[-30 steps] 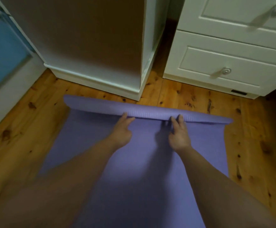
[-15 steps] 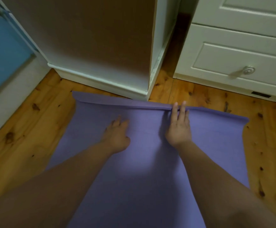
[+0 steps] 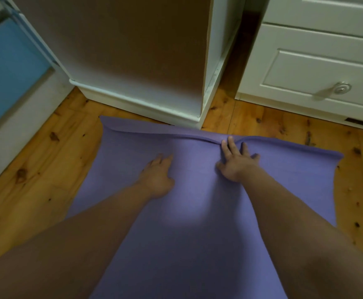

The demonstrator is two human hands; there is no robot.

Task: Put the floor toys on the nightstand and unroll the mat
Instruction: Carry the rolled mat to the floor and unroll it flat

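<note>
A purple mat [image 3: 193,212] lies spread flat on the wooden floor, running from the bottom of the view up to the furniture. Its far end still curls up slightly in a low ridge. My right hand [image 3: 235,162] presses flat on the mat with fingers apart, its fingertips on that curled end. My left hand [image 3: 158,176] rests palm down on the mat a little nearer to me, fingers loosely spread. Neither hand holds anything. No toys are in view.
A white-based cabinet with a brown side [image 3: 137,61] stands just beyond the mat's far end. A white chest of drawers [image 3: 318,74] with a round knob [image 3: 341,88] is at the right. A blue panel [image 3: 5,67] is at the left. Wooden floor [image 3: 36,169] surrounds the mat.
The remaining roll at the far end has been pushed out flat, reaching the cabinet base. My left hand has drawn back a little; my right hand followed the end forward and spread its fingers.
</note>
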